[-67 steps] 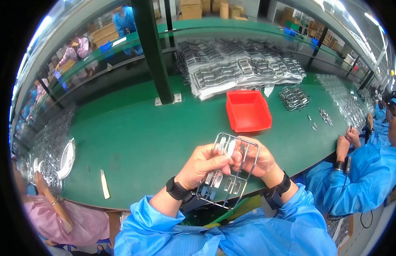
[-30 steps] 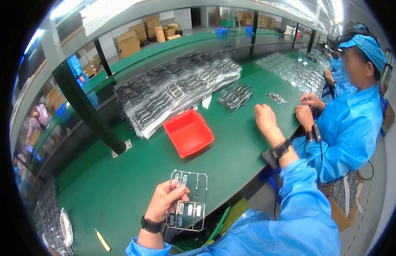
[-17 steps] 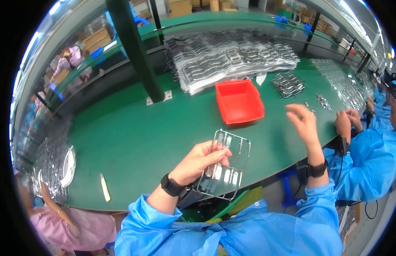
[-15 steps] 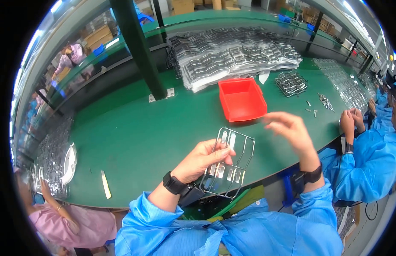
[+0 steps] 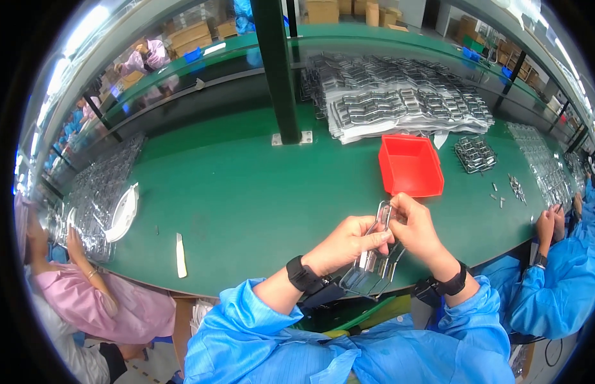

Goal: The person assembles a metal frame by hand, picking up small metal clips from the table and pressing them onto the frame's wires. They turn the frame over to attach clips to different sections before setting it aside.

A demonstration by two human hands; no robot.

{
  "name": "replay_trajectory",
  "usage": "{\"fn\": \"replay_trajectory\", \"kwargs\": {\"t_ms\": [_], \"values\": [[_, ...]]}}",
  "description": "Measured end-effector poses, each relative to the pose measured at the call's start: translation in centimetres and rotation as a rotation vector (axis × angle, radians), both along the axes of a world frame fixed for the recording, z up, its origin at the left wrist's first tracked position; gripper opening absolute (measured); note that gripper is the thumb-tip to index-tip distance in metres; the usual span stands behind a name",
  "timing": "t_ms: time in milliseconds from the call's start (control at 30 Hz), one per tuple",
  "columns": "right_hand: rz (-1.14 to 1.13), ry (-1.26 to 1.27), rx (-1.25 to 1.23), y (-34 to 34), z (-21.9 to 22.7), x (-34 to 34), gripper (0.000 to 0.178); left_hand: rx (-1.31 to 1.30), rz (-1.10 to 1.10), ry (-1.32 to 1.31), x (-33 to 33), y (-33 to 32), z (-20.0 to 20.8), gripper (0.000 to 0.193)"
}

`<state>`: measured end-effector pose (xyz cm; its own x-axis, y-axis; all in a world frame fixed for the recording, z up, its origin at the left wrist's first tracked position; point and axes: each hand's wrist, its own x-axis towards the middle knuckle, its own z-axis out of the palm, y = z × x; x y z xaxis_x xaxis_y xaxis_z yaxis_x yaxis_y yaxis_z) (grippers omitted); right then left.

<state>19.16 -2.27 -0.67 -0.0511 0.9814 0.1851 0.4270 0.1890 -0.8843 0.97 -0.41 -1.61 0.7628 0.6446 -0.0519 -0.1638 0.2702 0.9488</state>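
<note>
My left hand (image 5: pixel 350 246) is closed around one side of a wire frame (image 5: pixel 392 271), a bent metal rack with several flat silvery strips on it. The rack hangs tilted over the table's front edge, its lower end toward my body. At its upper end, my right hand (image 5: pixel 414 229) pinches the wire, fingertips close to those of the left. Whether a small part sits between the right fingertips is hidden. Just beyond my hands stands a red bin (image 5: pixel 400 146), with nothing visible inside.
Stacked wire frames (image 5: pixel 400 105) lie at the back, with a smaller pile (image 5: pixel 475 155) and loose metal clips (image 5: pixel 516 189) at right. A cutter knife (image 5: pixel 181 256) and white curved part (image 5: pixel 124 214) lie left. A green post (image 5: pixel 277 77) rises behind. Co-workers sit on both sides.
My right hand has come in from the right, beside the bin, to the wire frame's upper end. The frame is turned and tilted more. The whole view has shifted leftward.
</note>
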Motion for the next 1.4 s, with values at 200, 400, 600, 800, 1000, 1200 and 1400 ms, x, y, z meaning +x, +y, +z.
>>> {"fn": "replay_trajectory", "kwargs": {"t_ms": [200,400,600,800,1000,1200,1400], "values": [[0.336,0.611,-0.498,1.0,2.5,3.2,0.024,-0.036,0.001,-0.014,-0.4,-0.2,1.7,0.02],[0.389,0.628,-0.61,0.9,2.4,3.7,0.023,0.007,-0.04,0.102,-0.4,-0.2,2.7,0.022],[0.397,0.575,-0.619,0.7,3.8,3.6,0.023,0.023,-0.05,0.115,-0.2,-0.5,2.0,0.023],[0.333,0.496,-0.451,0.8,2.5,3.8,0.02,0.029,-0.011,0.161,0.0,-0.3,2.2,0.022],[0.255,0.345,-0.383,0.3,2.0,3.9,0.017,-0.019,0.015,0.169,-0.1,-0.4,2.0,0.021],[0.314,0.654,-0.578,0.8,1.3,4.6,0.018,-0.01,0.048,0.197,0.0,0.0,1.6,0.022],[0.211,0.866,-0.575,0.7,-0.3,4.5,0.016,-0.087,0.036,0.183,0.1,0.2,1.6,0.022]]}}
